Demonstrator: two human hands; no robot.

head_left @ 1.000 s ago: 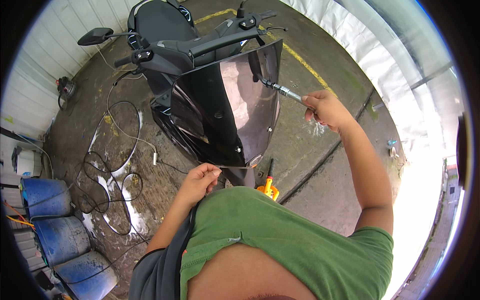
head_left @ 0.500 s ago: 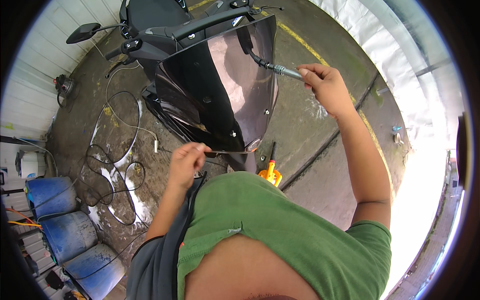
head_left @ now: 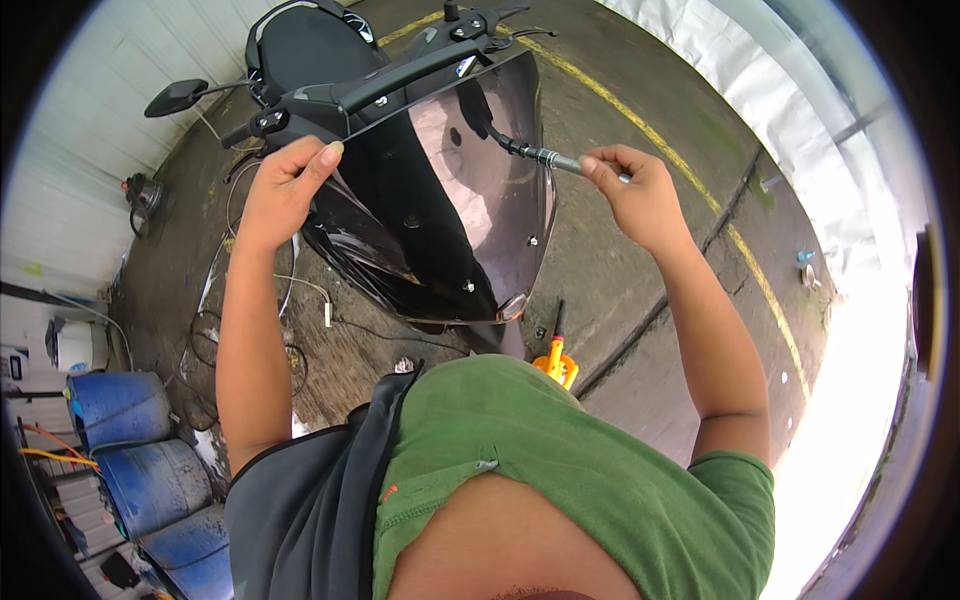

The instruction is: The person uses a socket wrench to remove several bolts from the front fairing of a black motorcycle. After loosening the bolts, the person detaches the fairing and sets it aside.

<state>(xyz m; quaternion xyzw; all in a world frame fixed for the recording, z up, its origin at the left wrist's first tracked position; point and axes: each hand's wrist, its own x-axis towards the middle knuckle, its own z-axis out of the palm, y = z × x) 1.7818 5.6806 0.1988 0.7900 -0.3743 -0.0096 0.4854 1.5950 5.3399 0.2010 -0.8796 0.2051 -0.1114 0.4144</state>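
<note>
A dark tinted windscreen (head_left: 480, 200) covers the front of a black scooter (head_left: 315, 50). My left hand (head_left: 290, 190) is closed at the windscreen's upper left edge, its thumb on top and its other fingers partly hidden. To the right of the screen, my right hand (head_left: 635, 195) pinches a slim silver tool (head_left: 555, 159) with a ringed collar. A black bent neck runs from the tool across the glass toward a dark oval shape; I cannot tell whether that oval is part of it or a reflection.
The scooter's left mirror (head_left: 178, 98) sticks out toward the white wall. Blue drums (head_left: 150, 485) stand at lower left. Cables (head_left: 322, 292) lie on the wet concrete. An orange tool (head_left: 557, 362) rests on the floor near my body. White sheeting hangs at right.
My left hand has gone from the windscreen's lower edge up to its upper left edge. The right hand, with the silver tool, has shifted slightly left and down.
</note>
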